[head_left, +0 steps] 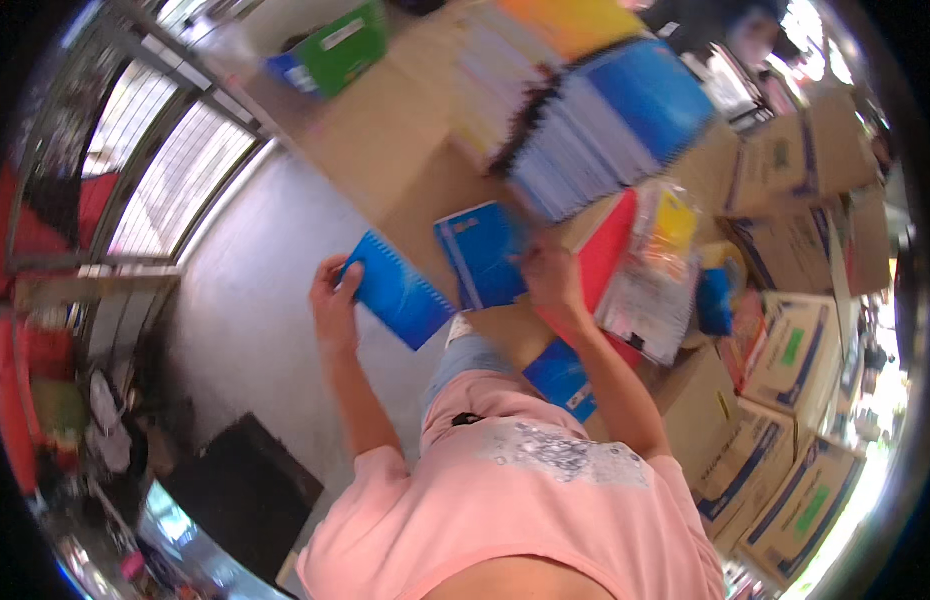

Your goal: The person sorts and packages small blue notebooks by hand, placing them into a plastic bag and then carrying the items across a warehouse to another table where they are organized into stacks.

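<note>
A blue spiral-bound notebook (397, 295) is in my left hand (337, 300), pinched at its left edge with the thumb on top, over the table's near edge. To its right, another blue notebook (482, 255) with a pale stripe rests on the tabletop. My right hand (550, 275) is at that notebook's right edge; motion smears its fingers, so I cannot tell whether they grip it. Behind both hands stand tall stacks of spiral notebooks, one topped with a blue cover (650, 95), another with a yellow-orange cover (575, 25).
Right of my right hand are a red folder or board (607, 245), a plastic-wrapped packet (657, 280) and a tape roll (723, 265). Another blue notebook (563, 380) lies under my right forearm. Cardboard boxes (795, 340) line the right side. A green box (340, 50) sits far left.
</note>
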`<state>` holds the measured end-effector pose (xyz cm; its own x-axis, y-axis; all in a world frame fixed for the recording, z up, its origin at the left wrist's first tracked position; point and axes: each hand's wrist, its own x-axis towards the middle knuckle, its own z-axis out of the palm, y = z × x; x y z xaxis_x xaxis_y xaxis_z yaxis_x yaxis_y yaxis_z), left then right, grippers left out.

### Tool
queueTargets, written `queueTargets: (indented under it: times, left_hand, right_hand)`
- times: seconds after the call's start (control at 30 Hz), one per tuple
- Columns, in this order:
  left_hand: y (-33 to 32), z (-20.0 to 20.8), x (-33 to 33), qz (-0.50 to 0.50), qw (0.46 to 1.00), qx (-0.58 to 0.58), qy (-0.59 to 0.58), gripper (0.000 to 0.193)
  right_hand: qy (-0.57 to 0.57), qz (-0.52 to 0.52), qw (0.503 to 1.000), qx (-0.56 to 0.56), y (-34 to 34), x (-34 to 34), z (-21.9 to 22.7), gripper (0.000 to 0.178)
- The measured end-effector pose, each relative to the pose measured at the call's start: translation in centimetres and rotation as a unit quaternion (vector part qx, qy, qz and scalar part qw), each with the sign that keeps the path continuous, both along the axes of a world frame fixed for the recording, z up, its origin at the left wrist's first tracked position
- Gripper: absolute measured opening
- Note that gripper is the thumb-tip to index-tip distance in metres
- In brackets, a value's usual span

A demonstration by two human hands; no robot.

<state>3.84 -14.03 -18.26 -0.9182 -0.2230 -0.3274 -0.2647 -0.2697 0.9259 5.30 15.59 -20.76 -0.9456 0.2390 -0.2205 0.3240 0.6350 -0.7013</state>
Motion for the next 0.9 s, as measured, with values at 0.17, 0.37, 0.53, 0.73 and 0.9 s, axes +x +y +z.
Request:
queueTargets:
  times: [0.17, 0.37, 0.53, 0.73, 0.9]
  left_hand:
    - [2.1, 2.5, 1.3, -0.024, 0.994, -0.064, 0.08, 0.024]
    - [15.3, 6.7, 4.9, -0.159, 0.97, -0.044, 0.18, 0.027]
    - [24.4, 9.5, 5.1, -0.334, 0.9, 0.008, 0.28, 0.023]
    - [26.4, 9.1, 3.8, -0.397, 0.832, -0.14, 0.361, 0.015]
    - [25.8, 7.2, 3.1, -0.391, 0.819, -0.246, 0.34, 0.017]
  right_hand:
    - [0.015, 0.081, 0.979, -0.186, -0.9, 1.5, 7.1, 0.036]
    - [0.092, -0.019, 0.891, -0.444, 4.3, 10.8, 13.2, 0.033]
    - [0.372, -0.316, 0.858, -0.163, 16.9, 16.2, 13.7, 0.02]
    - [0.303, -0.39, 0.87, -0.001, 25.3, 17.4, 16.1, 0.023]
    - [0.258, -0.371, 0.889, 0.065, 26.8, 14.8, 11.6, 0.03]
